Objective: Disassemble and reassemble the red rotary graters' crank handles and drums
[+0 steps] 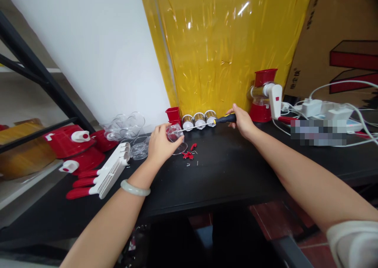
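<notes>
Clearly, the right hand has its fingers closed round the handle of a screwdriver, whose shaft runs leftward to the other fingers. There, the left hand pinches a clear part between thumb and fingers; the tip meets it, though the exact contact is too small to tell. Just beyond the left fingers stands a red cup, and beyond the shaft, between both hands, three drums. Nearer than the left fingertips, red bits lie on the desk. Left of that hand are more clear parts, white cranks and, farther out, red bases. Beyond the right fingers, rightward, stands a grinder.
</notes>
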Action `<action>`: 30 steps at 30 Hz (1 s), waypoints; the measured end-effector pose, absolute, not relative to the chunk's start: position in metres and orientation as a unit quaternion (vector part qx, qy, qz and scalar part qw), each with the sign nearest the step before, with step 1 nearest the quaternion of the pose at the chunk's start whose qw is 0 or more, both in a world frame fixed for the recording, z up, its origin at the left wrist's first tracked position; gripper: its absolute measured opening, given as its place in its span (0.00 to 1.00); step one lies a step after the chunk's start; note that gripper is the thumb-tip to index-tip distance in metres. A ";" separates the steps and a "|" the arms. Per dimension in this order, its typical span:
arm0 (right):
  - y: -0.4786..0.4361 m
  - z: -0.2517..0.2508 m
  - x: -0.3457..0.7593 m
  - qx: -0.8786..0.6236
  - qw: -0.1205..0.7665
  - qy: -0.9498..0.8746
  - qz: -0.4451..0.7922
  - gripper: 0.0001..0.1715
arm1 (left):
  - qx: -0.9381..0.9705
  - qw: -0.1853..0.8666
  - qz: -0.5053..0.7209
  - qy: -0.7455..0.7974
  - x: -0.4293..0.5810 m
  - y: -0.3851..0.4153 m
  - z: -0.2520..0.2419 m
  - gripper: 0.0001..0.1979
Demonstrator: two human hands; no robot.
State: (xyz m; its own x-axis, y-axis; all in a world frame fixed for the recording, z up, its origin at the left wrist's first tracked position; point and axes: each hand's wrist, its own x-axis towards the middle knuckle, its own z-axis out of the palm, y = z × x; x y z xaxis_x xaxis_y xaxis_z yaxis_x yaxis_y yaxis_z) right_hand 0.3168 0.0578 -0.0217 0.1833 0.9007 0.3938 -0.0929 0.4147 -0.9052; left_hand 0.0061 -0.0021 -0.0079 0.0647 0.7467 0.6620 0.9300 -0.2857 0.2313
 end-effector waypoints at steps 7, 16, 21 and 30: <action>0.058 -0.022 0.314 -0.391 0.679 -0.480 0.395 0.20 | -0.720 0.130 -0.359 -0.579 0.005 -0.002 -0.008 0.31; 0.057 -0.023 0.316 -0.394 0.693 -0.506 0.329 0.24 | -0.740 0.128 -0.348 -0.561 0.000 -0.002 -0.009 0.40; 0.056 -0.023 0.316 -0.441 0.675 -0.529 0.265 0.26 | -0.752 0.121 -0.327 -0.559 -0.001 -0.002 -0.008 0.41; 0.059 -0.023 0.309 -0.356 0.726 -0.483 0.335 0.27 | -0.758 0.122 -0.321 -0.555 -0.001 -0.003 -0.006 0.40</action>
State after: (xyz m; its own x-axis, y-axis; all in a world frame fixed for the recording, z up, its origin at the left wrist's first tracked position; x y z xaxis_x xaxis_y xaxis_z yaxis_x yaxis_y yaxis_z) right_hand 0.3093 0.0589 -0.0230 0.3089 0.8305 0.4635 -0.1424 0.5222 -0.8409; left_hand -0.0007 -0.0026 -0.0065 0.1773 0.7633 0.6212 0.9196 -0.3533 0.1717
